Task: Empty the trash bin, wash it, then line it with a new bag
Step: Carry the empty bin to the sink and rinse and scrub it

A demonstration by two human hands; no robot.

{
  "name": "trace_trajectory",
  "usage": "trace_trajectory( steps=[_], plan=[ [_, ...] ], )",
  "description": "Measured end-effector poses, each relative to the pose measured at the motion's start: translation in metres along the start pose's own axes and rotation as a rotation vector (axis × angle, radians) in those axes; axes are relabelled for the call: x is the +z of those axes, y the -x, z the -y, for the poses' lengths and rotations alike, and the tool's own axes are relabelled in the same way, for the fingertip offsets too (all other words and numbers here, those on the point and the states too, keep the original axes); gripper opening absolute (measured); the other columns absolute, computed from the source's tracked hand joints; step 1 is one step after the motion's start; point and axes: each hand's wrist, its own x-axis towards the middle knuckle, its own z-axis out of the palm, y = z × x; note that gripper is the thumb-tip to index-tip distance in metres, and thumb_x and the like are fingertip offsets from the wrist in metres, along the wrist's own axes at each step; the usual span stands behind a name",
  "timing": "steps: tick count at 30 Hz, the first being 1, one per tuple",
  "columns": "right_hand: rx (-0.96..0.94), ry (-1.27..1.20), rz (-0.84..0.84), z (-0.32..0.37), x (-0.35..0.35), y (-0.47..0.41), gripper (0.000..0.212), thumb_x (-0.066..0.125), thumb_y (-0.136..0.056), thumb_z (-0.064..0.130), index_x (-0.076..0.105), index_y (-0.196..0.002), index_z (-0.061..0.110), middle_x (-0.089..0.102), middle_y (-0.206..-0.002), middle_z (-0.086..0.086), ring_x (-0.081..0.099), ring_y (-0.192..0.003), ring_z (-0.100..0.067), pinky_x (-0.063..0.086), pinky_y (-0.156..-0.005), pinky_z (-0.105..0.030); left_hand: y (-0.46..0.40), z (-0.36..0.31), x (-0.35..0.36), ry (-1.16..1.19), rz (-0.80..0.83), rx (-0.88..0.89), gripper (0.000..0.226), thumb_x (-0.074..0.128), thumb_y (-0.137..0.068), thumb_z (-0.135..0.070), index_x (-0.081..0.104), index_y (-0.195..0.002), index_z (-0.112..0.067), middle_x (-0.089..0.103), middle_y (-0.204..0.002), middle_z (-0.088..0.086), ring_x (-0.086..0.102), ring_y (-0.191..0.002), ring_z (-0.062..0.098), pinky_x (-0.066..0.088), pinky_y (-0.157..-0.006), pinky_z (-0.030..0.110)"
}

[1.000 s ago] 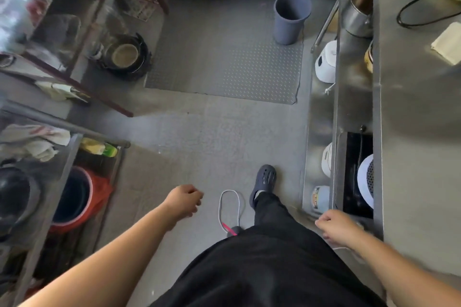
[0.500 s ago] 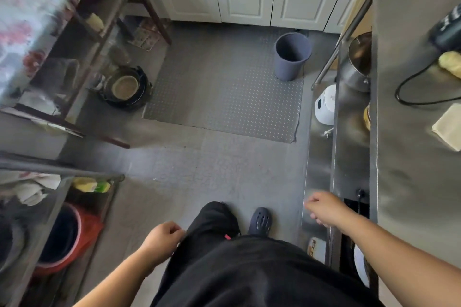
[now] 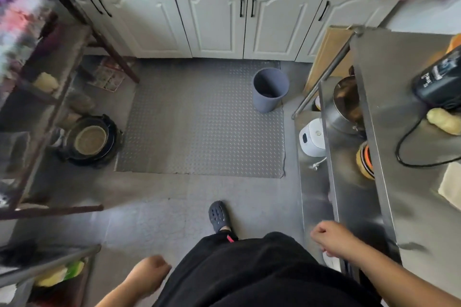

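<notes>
I logged a grey tread-plate mat [image 3: 199, 119] on the floor below white cabinets [image 3: 214, 17]. A steel tabletop [image 3: 409, 182] ran along 3 o'clock. The grey trash bin [image 3: 270, 90] stood upright at the mat's 1 o'clock corner, no liner visible. Left hand [image 3: 147, 278] at 7 o'clock and right hand [image 3: 331, 238] at 4 o'clock: each grip loosely curled, holding nothing.

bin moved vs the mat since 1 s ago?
No. The grey bin stands at the same far right corner of the floor mat; only the camera shifted.
</notes>
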Motion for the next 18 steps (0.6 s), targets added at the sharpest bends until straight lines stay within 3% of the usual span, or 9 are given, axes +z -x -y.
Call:
trace_trajectory(
  steps=[3,6,9,13,18],
  plan=[
    [0.045,-0.05,-0.012,0.007,-0.005,-0.001,0.037,0.055,-0.082,0.006,0.039,-0.051,0.021,0.041,-0.058,-0.006,0.046,-0.048,-0.017,0.032,-0.046,-0.022,-0.033,-0.051,-0.076,-0.116,-0.024,0.093,0.016,0.054,-0.095,-0.034,0.059,-0.088,-0.021,0.068,-0.099,0.003,0.064,-0.093,0.02,0.049,-0.079,0.028],
    [0.106,-0.048,-0.021,0.013,-0.014,-0.007,0.04,0.059,-0.085,0.009,0.041,-0.051,0.019,0.044,-0.053,-0.004,0.042,-0.041,-0.012,0.029,-0.039,-0.02,-0.059,-0.116,-0.142,0.024,-0.12,0.186,0.02,0.057,-0.093,-0.029,0.064,-0.083,-0.013,0.069,-0.087,0.007,0.066,-0.08,0.026,0.055,-0.074,0.035],
    [0.13,-0.074,0.033,0.025,-0.032,-0.022,0.027,0.057,-0.087,0.007,0.047,-0.062,0.012,0.043,-0.061,-0.01,0.051,-0.046,-0.016,0.035,-0.048,-0.023,-0.081,-0.181,-0.19,0.135,-0.175,0.252,0.019,0.057,-0.093,-0.028,0.067,-0.087,-0.012,0.071,-0.086,0.009,0.067,-0.075,0.026,0.059,-0.072,0.041],
    [0.118,-0.102,0.034,0.041,-0.06,-0.056,0.02,0.058,-0.087,0.006,0.048,-0.07,0.012,0.043,-0.066,-0.012,0.055,-0.049,-0.019,0.039,-0.052,-0.029,-0.113,-0.245,-0.214,0.102,-0.154,0.302,0.02,0.056,-0.092,-0.027,0.068,-0.09,-0.012,0.071,-0.087,0.008,0.068,-0.076,0.025,0.059,-0.075,0.042],
    [0.148,-0.108,0.065,0.068,-0.112,-0.115,0.021,0.062,-0.085,0.008,0.056,-0.065,0.012,0.052,-0.062,-0.009,0.052,-0.054,-0.017,0.037,-0.054,-0.026,-0.143,-0.294,-0.215,0.015,-0.038,0.197,0.018,0.055,-0.092,-0.03,0.065,-0.09,-0.016,0.07,-0.087,0.005,0.067,-0.079,0.022,0.058,-0.072,0.037]
  ],
)
